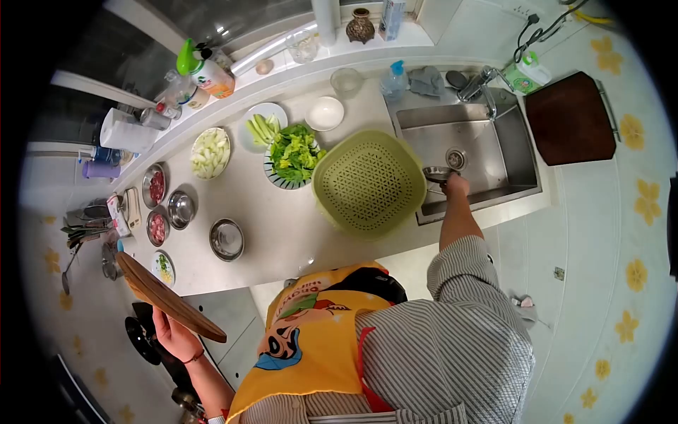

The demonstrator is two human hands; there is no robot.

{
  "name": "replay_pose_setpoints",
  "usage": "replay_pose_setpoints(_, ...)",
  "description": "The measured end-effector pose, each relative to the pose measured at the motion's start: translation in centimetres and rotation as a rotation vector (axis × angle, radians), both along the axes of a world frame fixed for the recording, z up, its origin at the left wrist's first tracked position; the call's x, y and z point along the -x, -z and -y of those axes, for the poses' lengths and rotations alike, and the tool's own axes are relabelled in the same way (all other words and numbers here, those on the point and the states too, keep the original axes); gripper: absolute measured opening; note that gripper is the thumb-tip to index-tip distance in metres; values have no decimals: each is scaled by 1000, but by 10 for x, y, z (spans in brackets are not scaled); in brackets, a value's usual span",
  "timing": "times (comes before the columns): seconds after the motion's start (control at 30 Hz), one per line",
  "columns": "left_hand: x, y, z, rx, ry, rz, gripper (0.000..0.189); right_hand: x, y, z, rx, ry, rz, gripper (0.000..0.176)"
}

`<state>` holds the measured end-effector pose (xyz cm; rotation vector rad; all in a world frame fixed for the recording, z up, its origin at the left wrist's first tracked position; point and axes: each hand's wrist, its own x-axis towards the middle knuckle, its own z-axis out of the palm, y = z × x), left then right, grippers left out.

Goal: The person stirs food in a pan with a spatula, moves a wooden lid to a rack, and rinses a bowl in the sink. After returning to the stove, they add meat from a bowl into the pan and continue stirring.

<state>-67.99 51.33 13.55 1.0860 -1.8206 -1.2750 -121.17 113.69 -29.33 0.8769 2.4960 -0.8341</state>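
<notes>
Two items gripped: wooden board [170, 298] in left hand [178, 338], small metal dish [438, 174] in right hand [455, 186].

A patterned vase [360, 28] stands on the windowsill [415, 39], a carton [391, 20] just right of it; left of it are a clear glass [302, 48], a green-topped spray bottle [212, 78] and (well apart) a paper towel roll [126, 132].

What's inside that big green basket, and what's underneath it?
Nothing shows inside the green basket, only its holed bottom. Bare counter shows beside it, and its right side reaches the sink. Whatever lies directly underneath is covered, so I can't tell.
</notes>
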Motion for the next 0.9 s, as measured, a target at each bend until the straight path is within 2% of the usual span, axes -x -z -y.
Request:
replay_pose_setpoints(0.03,6,-1,-4,38,-29,25,39,-1,2,15,238,210,15,35)
replay_pose_setpoints(0.07,12,-5,-10,50,-26,44,39,-9,-49,41,505,504,-51,31)
replay_pose_setpoints(0.1,17,-11,-14,39,-37,52,40,-9,-40,40,510,512,-33,31)
replay_pose_setpoints(0.17,28,-17,-19,34,-47,56,40,8,-22,41,666,755,-134,30)
replay_pose_setpoints(0.2,29,-19,-21,24,-26,58,40,15,3,28,741,745,-66,32)
replay_pose_setpoints(0.23,31,-23,-26,13,-8,65,40,21,6,22,741,743,-57,32)
replay_pose_setpoints(0.3,36,-21,-34,44,-35,67,43,21,12,16,849,644,125,35)
replay_pose_setpoints(0.4,41,-19,-46,22,-81,50,38,22,-9,25,913,600,183,38)
replay_pose_setpoints(0.43,28,-12,-38,29,-109,57,37,38,30,12,947,584,232,37)
replay_pose_setpoints(0.47,22,-13,-38,32,-123,94,37,51,51,5,944,431,150,36)
replay_pose_setpoints(0.5,19,-14,-37,37,-145,130,37,60,14,16,969,319,106,29)
replay_pose_setpoints(0.53,14,-12,-38,79,-182,144,37,72,-17,35,987,353,-25,20)
replay_pose_setpoints(0.57,9,-9,-39,113,-215,161,37,91,-57,50,999,287,-63,17)
replay_pose_setpoints(0.6,3,-7,-41,98,-240,113,38,103,-97,67,823,160,-129,24)
replay_pose_setpoints(0.63,-3,-6,-43,82,-255,62,38,113,-134,90,790,100,-228,25)
replay_pose_setpoints(0.7,-13,-1,-43,127,-278,34,38,123,-198,136,641,-219,-444,20)
replay_pose_setpoints(0.73,-22,3,-42,135,-292,47,37,120,-229,164,658,-247,-435,20)
replay_pose_setpoints(0.8,-27,0,-48,124,-308,24,36,74,-287,232,943,-551,-471,12)
replay_pose_setpoints(0.87,-34,-2,-50,112,-320,20,36,-20,-328,315,948,-786,-569,8)
replay_pose_setpoints(0.9,-38,-1,-51,116,-334,10,36,-65,-348,356,996,-842,-299,10)
